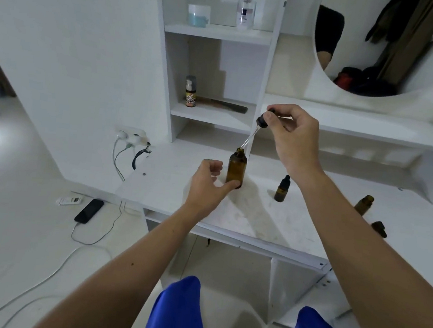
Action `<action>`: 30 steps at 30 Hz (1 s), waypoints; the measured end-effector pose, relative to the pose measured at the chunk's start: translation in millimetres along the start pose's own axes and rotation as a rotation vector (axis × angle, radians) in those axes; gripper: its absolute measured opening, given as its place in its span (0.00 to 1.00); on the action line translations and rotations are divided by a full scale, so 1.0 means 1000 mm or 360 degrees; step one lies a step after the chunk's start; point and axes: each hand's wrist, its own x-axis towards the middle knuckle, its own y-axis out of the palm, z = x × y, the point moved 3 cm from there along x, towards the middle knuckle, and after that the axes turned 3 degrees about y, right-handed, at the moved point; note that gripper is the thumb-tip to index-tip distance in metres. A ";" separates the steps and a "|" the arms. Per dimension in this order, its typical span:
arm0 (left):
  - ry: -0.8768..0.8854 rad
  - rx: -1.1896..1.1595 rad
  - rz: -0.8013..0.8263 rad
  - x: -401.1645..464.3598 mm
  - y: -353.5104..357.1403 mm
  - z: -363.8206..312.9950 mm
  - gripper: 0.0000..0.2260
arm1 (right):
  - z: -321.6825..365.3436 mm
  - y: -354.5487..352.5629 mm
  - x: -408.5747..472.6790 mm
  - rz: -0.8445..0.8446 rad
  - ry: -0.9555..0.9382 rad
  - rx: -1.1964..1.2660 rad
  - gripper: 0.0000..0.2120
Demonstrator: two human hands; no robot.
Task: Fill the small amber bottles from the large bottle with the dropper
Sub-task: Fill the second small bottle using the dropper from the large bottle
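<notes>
While steadying the large bottle (236, 169) at its base, left hand (206, 183) curling loosely, thumb pressing the lower wall, other fingers half folded and not wrapping the glass. Standing upright on the white desktop (171, 186): amber glass, cylindrical, rounded shoulder, narrow open neck, faintly glossy.

Pinching the black rubber bulb of the dropper (255, 129), right hand (291, 134) hovering above and to the right, thumb and forefinger closing on the bulb, remaining fingers tucked. Clear glass pipette slanting down-left, thin and tapering, tip sitting at the bottle mouth; cannot tell whether reaching inside.

Lying and standing to the right on the same surface:
- small amber bottle (281, 189) with black dropper cap, upright, well apart from the large one
- uncapped amber bottle (364, 203), leaning or tipped beside the right forearm
- third small bottle (379, 228), dark, lying on its side nearer the desk edge

Showing matte white laminate, lightly scuffed and dusty toward the front edge. Rising behind, white shelving cubbies holding a small labelled bottle (190, 92), a dark comb (225, 106), a pale jar (198, 15) and a clear spray bottle (246, 9). Curving at upper right, a round mirror (374, 47) reflecting hanging clothes. Trailing across pale floor at left, cables from a wall socket (132, 136), a black phone (89, 210) charging. Showing at bottom, blue shorts (177, 316).
</notes>
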 end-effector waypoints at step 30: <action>0.0016 -0.0118 -0.0096 0.011 0.023 0.010 0.19 | -0.043 0.035 -0.003 0.0328 0.0120 -0.0383 0.02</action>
